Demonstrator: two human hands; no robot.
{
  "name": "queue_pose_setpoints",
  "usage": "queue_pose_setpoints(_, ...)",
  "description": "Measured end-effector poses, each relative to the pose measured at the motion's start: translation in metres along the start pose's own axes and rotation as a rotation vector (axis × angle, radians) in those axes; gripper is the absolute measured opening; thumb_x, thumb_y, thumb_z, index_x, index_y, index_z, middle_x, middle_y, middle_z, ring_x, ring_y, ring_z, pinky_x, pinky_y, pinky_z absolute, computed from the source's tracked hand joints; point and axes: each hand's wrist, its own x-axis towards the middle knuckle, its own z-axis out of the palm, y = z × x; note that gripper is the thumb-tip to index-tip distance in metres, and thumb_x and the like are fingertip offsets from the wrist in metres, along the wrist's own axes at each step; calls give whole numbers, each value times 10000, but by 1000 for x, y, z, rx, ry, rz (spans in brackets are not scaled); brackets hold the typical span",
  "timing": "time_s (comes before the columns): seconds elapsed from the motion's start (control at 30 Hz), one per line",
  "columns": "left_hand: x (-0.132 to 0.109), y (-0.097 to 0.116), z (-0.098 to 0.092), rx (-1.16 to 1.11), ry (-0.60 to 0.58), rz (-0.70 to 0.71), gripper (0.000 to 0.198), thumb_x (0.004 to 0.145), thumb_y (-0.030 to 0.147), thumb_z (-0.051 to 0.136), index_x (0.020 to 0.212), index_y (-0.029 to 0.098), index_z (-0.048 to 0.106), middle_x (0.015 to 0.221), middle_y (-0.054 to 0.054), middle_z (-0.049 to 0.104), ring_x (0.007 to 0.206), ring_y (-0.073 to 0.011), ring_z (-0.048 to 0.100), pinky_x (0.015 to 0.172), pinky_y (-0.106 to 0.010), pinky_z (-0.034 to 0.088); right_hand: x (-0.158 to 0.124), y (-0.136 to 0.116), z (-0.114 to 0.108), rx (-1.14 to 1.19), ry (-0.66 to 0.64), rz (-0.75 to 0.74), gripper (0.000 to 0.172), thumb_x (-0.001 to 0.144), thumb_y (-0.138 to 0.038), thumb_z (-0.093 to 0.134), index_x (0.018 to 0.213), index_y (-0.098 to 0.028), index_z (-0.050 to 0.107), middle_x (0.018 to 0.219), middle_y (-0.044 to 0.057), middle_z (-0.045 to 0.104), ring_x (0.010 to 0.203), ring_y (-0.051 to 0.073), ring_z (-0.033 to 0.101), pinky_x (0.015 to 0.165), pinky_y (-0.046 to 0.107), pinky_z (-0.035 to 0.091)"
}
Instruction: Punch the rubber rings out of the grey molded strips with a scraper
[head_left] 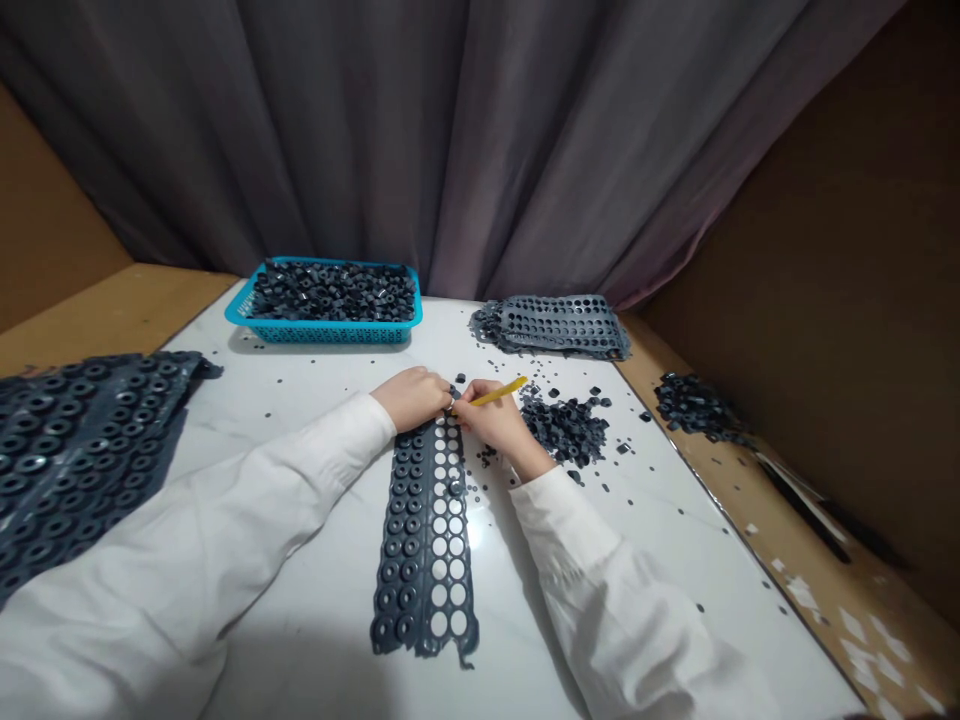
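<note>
A dark rubber strip lies lengthwise on the white table in front of me. Its left two columns hold raised rings, while its right columns are mostly open round holes, with one loose ring on them. My left hand is closed at the far end of the strip; its fingertips are partly hidden. Pinched in my right hand is a yellow pen-like tool, its tip at the strip's far end, close to my left fingers.
A turquoise basket full of small dark pieces stands at the back left. Perforated strips are stacked at the back right. Loose pieces lie beside my right hand. Ringed sheets cover the left side. Another pile sits far right.
</note>
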Motion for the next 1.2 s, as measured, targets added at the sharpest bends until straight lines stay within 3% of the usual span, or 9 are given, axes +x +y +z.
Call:
queue_pose_setpoints(0.23,0,-7,12,12,91,13,144,838,165,536,764,117,649,773,-77,664,782,-194,616,702,-301,402,-1,-2,1,-30,21,-9,87,626,-153,527,557,-176,479,461,-33,527,465,97,477,463,199,335)
queue_pose_setpoints(0.47,-5,-23,17,-315,135,11,170,866,240,485,838,165,635,845,-40,662,799,-160,599,724,-260,414,-1,-2,3,-37,23,-27,90,631,-156,548,566,-173,489,480,-28,546,473,97,498,466,196,354)
queue_pose_setpoints(0.7,-5,-24,12,-358,48,5,133,814,226,568,898,182,662,907,-42,658,838,-168,602,748,-255,424,-2,-2,-2,80,8,7,86,660,-181,533,583,-178,496,493,-27,567,468,100,532,481,197,403)
queue_pose_setpoints(0.83,-5,-21,9,-320,30,4,165,802,215,582,943,194,665,941,-44,653,870,-174,602,771,-259,429,0,1,-4,98,53,-9,98,654,-184,524,562,-182,488,477,-31,564,454,97,518,479,199,405)
queue_pose_setpoints(1.2,-6,-17,5,-255,3,-18,155,800,227,591,934,188,658,933,-45,650,862,-184,605,753,-266,430,-2,1,-1,125,8,2,98,662,-198,543,578,-180,494,501,-27,574,473,103,551,491,201,431)
